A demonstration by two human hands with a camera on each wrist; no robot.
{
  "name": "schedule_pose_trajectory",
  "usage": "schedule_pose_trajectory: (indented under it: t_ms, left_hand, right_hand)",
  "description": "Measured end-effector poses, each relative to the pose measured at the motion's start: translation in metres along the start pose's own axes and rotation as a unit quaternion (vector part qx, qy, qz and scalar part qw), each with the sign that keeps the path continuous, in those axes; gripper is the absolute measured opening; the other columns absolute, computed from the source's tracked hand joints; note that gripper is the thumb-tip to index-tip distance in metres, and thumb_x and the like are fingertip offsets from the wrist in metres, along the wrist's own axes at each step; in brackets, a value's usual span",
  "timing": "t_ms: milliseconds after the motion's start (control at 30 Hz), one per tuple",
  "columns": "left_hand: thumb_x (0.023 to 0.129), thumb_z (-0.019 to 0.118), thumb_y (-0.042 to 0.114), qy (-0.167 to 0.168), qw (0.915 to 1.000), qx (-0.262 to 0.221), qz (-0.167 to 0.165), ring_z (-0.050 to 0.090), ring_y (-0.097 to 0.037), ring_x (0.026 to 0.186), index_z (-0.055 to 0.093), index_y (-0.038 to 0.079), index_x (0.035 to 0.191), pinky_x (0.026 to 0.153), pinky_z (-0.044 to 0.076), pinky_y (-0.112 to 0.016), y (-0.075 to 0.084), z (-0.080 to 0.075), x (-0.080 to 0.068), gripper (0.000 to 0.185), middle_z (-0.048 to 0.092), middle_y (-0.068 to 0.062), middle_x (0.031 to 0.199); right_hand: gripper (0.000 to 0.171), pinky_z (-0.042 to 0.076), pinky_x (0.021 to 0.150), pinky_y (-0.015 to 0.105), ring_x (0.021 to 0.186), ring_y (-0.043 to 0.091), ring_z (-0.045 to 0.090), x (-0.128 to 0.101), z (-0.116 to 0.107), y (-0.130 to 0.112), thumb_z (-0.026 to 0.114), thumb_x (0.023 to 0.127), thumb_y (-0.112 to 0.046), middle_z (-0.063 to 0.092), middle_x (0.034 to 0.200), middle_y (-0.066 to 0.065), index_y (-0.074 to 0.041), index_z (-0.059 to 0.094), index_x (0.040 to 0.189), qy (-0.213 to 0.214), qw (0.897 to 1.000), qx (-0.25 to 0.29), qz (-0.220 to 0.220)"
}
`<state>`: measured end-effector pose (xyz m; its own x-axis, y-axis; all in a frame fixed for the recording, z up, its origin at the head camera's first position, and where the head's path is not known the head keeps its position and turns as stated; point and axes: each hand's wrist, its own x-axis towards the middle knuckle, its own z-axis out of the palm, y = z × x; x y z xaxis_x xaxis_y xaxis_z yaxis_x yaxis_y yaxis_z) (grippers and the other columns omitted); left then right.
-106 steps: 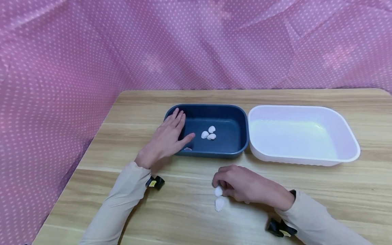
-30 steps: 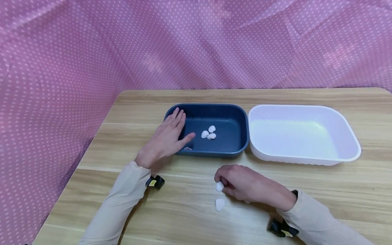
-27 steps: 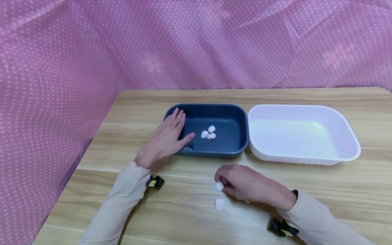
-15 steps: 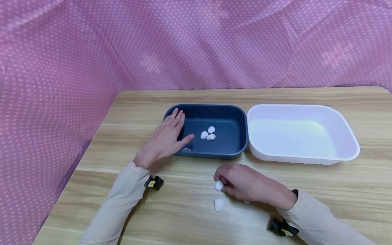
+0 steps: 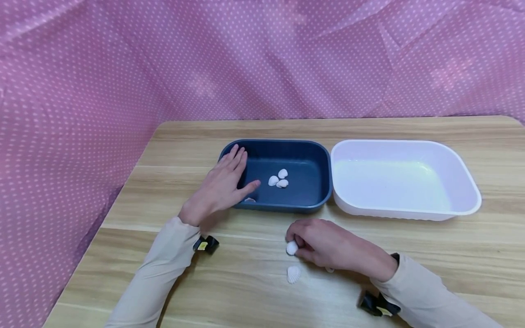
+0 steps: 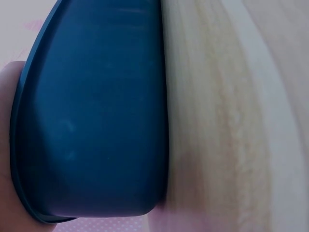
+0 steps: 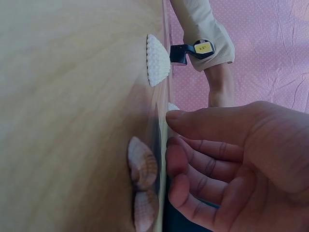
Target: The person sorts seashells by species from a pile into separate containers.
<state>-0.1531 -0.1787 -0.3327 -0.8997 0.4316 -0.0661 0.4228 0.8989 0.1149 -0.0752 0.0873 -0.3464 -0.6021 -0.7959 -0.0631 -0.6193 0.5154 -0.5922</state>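
Note:
My left hand point(image 5: 234, 176) lies flat on the left rim of a dark blue tray point(image 5: 283, 141), fingers straight and thumb reaching inside. The left wrist view shows that blue tray's outer wall point(image 6: 91, 121) up close. Three white shells point(image 5: 279, 178) lie in the tray, and another shell point(image 5: 249, 199) sits near my thumb. In front of the tray, my right hand point(image 5: 294, 243) pinches a white shell point(image 5: 291, 248) just above the table. A second white shell point(image 5: 293, 274) lies on the wood below it. In the right wrist view, two brownish shells point(image 7: 143, 164) lie under my curled fingers point(image 7: 193, 159).
An empty white tray point(image 5: 410, 144) stands right of the blue one, their rims touching. The wooden table point(image 5: 246, 296) is backed by a pink dotted curtain point(image 5: 123, 68). Black wrist cameras point(image 5: 206, 244) sit on both sleeves.
The right hand has raised its white shell a little, away from the shell left on the table. The left hand has stayed on the blue tray's rim.

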Motion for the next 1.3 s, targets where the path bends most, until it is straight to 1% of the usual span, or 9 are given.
schedule_pose_trajectory:
  t_ms: [233,467,667,800,867,1100,1200,1300]
  left_hand:
    - [0.097,0.035,0.062,0.001,1.0,-0.001,-0.003,-0.004,-0.023,0.148,0.013,0.0,0.153,0.119,0.003,-0.036,0.0,-0.001,0.0,0.087,0.008,-0.014,0.161]
    - [0.096,0.034,0.064,0.007,0.9999,-0.005,-0.009,-0.003,-0.023,0.148,0.013,-0.001,0.153,0.119,0.004,-0.036,0.0,-0.002,0.001,0.089,0.009,-0.014,0.161]
    - [0.096,0.035,0.063,0.006,0.9999,-0.003,-0.009,-0.003,-0.023,0.148,0.013,0.0,0.153,0.119,0.004,-0.036,0.0,-0.002,0.001,0.088,0.009,-0.014,0.161]
    - [0.096,0.034,0.064,0.005,0.9999,-0.003,-0.01,-0.004,-0.022,0.148,0.012,0.001,0.153,0.119,0.004,-0.035,0.0,-0.002,0.002,0.088,0.008,-0.013,0.161]
    - [0.096,0.033,0.065,0.004,0.9999,-0.002,-0.01,-0.004,-0.022,0.148,0.012,0.001,0.153,0.119,0.003,-0.035,0.0,-0.002,0.002,0.088,0.008,-0.013,0.161]
    - [0.096,0.034,0.064,0.001,0.9999,-0.004,-0.012,-0.003,-0.022,0.148,0.013,0.001,0.153,0.119,0.004,-0.036,0.0,-0.001,0.001,0.088,0.008,-0.013,0.161]
    - [0.096,0.034,0.064,-0.002,0.9999,-0.004,-0.013,-0.003,-0.023,0.148,0.012,0.001,0.153,0.119,0.004,-0.036,0.0,-0.002,0.001,0.088,0.008,-0.013,0.161]
    - [0.096,0.033,0.065,-0.004,0.9999,-0.004,-0.013,-0.004,-0.023,0.148,0.012,0.001,0.153,0.119,0.003,-0.036,0.0,-0.002,0.001,0.089,0.007,-0.013,0.161]
  right_hand:
    - [0.013,0.044,0.06,0.02,0.068,0.003,0.049,0.001,-0.001,-0.001,0.073,0.086,-0.008,0.052,0.076,-0.01,-0.016,0.065,0.093,-0.005,1.0,0.007,0.004]
    - [0.012,0.046,0.065,0.02,0.071,0.004,0.051,0.002,-0.002,-0.001,0.071,0.087,-0.009,0.057,0.082,-0.01,-0.017,0.066,0.093,-0.006,1.0,0.009,0.009]
    - [0.013,0.045,0.061,0.02,0.068,0.003,0.05,0.001,-0.005,-0.002,0.072,0.087,-0.01,0.056,0.081,-0.01,-0.015,0.066,0.098,0.0,1.0,0.011,0.009]
    - [0.017,0.046,0.06,0.02,0.067,0.003,0.05,-0.001,-0.01,-0.004,0.072,0.086,-0.011,0.055,0.079,-0.011,-0.014,0.067,0.102,0.004,1.0,0.017,0.025]
    - [0.017,0.046,0.06,0.02,0.066,0.003,0.05,-0.001,-0.011,-0.005,0.073,0.086,-0.012,0.053,0.077,-0.011,-0.014,0.066,0.102,0.006,0.999,0.018,0.026]
    - [0.017,0.046,0.057,0.02,0.064,0.003,0.05,-0.001,-0.014,-0.007,0.072,0.086,-0.01,0.053,0.077,-0.01,-0.013,0.066,0.101,0.011,0.999,0.028,0.021]
    - [0.015,0.047,0.057,0.02,0.064,0.002,0.051,-0.001,-0.016,-0.007,0.073,0.086,-0.011,0.053,0.077,-0.011,-0.014,0.065,0.099,0.021,0.999,0.027,0.021]
    - [0.014,0.047,0.058,0.02,0.065,0.003,0.051,-0.001,-0.02,-0.008,0.074,0.086,-0.012,0.052,0.075,-0.012,-0.015,0.065,0.096,0.043,0.999,0.016,0.009]
